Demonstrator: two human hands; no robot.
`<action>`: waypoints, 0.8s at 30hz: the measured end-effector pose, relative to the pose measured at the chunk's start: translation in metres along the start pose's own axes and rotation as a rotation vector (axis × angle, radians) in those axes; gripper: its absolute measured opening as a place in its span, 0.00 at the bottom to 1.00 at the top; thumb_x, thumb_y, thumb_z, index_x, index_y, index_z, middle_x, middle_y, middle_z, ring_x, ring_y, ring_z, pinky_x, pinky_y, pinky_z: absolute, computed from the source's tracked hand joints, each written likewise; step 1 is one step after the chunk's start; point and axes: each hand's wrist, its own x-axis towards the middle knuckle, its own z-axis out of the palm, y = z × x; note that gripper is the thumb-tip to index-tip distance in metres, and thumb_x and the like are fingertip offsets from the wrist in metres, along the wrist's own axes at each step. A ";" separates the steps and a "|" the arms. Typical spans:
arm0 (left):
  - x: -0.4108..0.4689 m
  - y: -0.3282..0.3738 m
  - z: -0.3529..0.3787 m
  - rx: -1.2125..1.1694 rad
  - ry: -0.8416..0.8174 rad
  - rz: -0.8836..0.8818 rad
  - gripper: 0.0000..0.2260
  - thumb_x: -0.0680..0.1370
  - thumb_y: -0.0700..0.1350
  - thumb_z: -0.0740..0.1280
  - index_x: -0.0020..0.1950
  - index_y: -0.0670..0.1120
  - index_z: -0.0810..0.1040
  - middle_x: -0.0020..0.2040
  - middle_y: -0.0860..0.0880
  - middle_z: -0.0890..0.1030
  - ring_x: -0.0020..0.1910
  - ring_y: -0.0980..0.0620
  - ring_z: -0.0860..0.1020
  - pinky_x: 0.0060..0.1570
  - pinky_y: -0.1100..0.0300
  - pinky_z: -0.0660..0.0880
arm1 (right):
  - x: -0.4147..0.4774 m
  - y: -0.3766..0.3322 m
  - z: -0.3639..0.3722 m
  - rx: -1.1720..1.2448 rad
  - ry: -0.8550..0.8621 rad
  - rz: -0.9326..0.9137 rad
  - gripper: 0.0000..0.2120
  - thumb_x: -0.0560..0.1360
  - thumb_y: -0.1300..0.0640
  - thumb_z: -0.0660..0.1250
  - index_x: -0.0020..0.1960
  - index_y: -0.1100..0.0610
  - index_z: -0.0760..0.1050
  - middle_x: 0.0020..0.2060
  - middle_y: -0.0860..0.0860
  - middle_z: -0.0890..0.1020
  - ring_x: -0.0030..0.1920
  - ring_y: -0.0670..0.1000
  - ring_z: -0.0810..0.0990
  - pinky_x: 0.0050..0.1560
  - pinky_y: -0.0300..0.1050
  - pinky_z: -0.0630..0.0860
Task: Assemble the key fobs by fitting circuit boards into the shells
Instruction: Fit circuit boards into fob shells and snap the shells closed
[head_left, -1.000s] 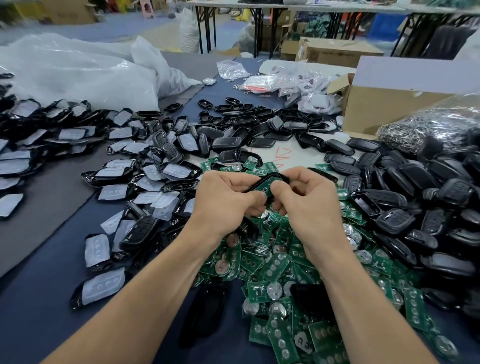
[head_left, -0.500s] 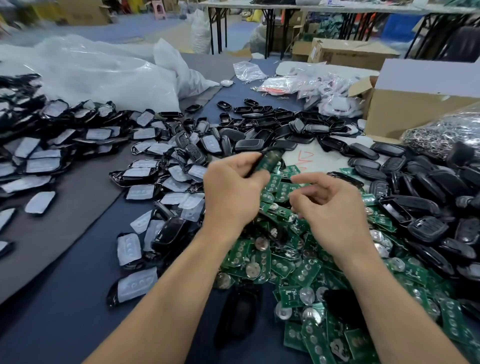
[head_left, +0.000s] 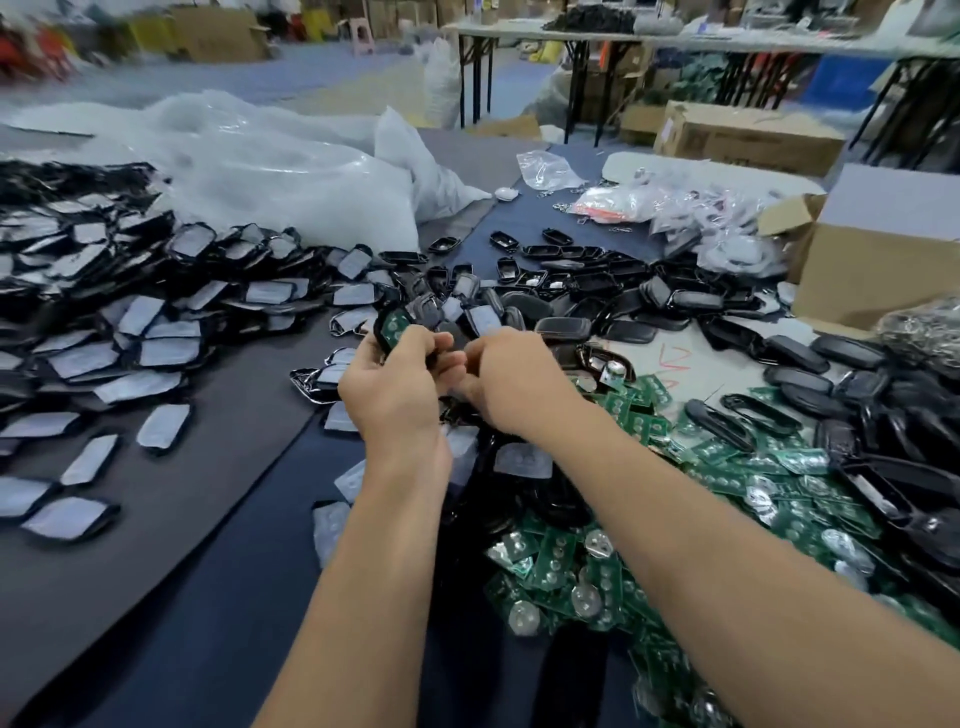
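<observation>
Far left, on the table (head_left: 223, 613): padded shells (head_left: 130, 338), a broad heap, grey-white pads up; behind them, a plastic bag (head_left: 270, 171), crumpled. Left of centre: your left hand (head_left: 395, 384), fingers curled round one black shell (head_left: 378, 333), held above the table just in front of the heap. Seated in that shell: a green circuit board (head_left: 393, 325), face toward you. Orientation: the shell's long axis runs up and slightly left out of your fist, open side turned to the camera; its lower end is hidden in the hand. Centre: your right hand (head_left: 511, 382), fingers curled and touching the left hand's fingertips; whether it pinches anything is hidden, so it cannot be told. Step in hand, by judgement: pressing the board home. Back the shell with the left fingers, line the board's outline up with the rim, and press evenly along the edges with the thumbs rather than on the silver discs; check that no corner rides proud. Right of centre: loose circuit boards (head_left: 727, 467), a green spill. Far right: empty shells (head_left: 857, 395), black, loosely piled; behind them, a cardboard box (head_left: 872, 270).
</observation>
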 end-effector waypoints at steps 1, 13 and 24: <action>0.001 0.001 -0.001 -0.016 0.014 -0.012 0.05 0.76 0.31 0.65 0.43 0.39 0.76 0.32 0.47 0.83 0.26 0.52 0.79 0.31 0.62 0.79 | 0.005 -0.002 0.004 -0.066 -0.005 -0.007 0.06 0.77 0.52 0.71 0.49 0.54 0.82 0.41 0.52 0.78 0.50 0.59 0.82 0.42 0.45 0.73; -0.004 0.001 0.001 0.010 0.024 -0.038 0.04 0.76 0.33 0.65 0.42 0.40 0.76 0.31 0.47 0.83 0.29 0.51 0.80 0.34 0.61 0.80 | -0.013 0.003 -0.003 -0.020 0.018 0.105 0.11 0.75 0.60 0.69 0.55 0.52 0.83 0.49 0.58 0.83 0.50 0.61 0.82 0.48 0.50 0.80; 0.001 0.000 -0.001 0.000 0.011 -0.045 0.03 0.75 0.33 0.65 0.44 0.40 0.76 0.33 0.46 0.83 0.30 0.51 0.81 0.34 0.61 0.80 | -0.023 0.012 0.006 0.261 0.145 0.178 0.11 0.75 0.63 0.70 0.46 0.46 0.84 0.47 0.52 0.86 0.49 0.56 0.83 0.51 0.51 0.81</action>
